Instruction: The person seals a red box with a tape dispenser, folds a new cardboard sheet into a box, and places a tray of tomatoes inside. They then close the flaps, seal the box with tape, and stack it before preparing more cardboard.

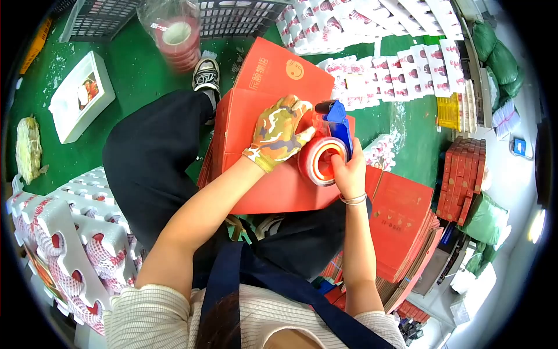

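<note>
A flat red cardboard carton (278, 187) with gold print lies across my lap. Over it, my left hand (278, 134), in a camouflage glove, rests with fingers stretched out and thumb apart. The thumb tip is right at the edge of a roll of red tape (310, 168). That roll sits in a blue tape dispenser (343, 131), whose black roller end points away from me. My bare right hand (350, 173) grips the dispenser from the right side, its thumb over the roll's core. The fingers behind the dispenser are hidden.
A stack of red cartons (401, 221) stands by my right leg. White foam trays of netted fruit (70, 250) are at left. A white foam box (87, 116), bagged tape rolls (177, 49), grey crates (238, 18) and printed white sleeves (401, 72) lie farther out.
</note>
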### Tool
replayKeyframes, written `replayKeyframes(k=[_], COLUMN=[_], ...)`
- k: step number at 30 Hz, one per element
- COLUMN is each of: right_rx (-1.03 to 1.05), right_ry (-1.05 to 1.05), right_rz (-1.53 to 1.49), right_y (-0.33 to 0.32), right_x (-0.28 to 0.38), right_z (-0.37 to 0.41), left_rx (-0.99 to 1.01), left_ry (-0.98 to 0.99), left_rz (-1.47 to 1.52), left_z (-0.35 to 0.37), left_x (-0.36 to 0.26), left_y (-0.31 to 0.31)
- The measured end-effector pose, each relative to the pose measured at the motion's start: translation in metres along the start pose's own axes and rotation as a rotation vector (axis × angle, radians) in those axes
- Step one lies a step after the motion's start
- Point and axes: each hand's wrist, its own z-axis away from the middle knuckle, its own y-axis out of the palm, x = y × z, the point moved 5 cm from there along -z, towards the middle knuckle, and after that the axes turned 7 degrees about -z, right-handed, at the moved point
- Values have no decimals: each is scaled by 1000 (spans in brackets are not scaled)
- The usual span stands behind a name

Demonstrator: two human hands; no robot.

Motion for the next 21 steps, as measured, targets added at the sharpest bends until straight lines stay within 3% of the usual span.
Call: replayKeyframes(k=[7, 9, 10, 12, 15, 17, 21], right_rx=[36, 121, 210, 279, 441, 512, 622], right_ry=[24, -36, 74, 72, 56, 134, 106], right_rz=[69, 82, 95, -1, -104, -126, 282], right_y=[-13, -22, -28, -34, -43, -54, -69], right_x=[9, 12, 12, 23, 48, 51, 102], right_z=[13, 17, 20, 24, 22, 15, -34], left_rx=[-32, -32, -21, -9, 136, 107, 38], left_ry=[62, 81, 87, 93, 133, -19, -84], left_rz=[104, 104, 160, 218, 214, 369, 336], left_z=[4, 7, 10, 12, 7, 7, 9], left_x=[6, 7, 7, 9, 4, 5, 7], left_y=[6, 11, 14, 15, 15, 11, 7])
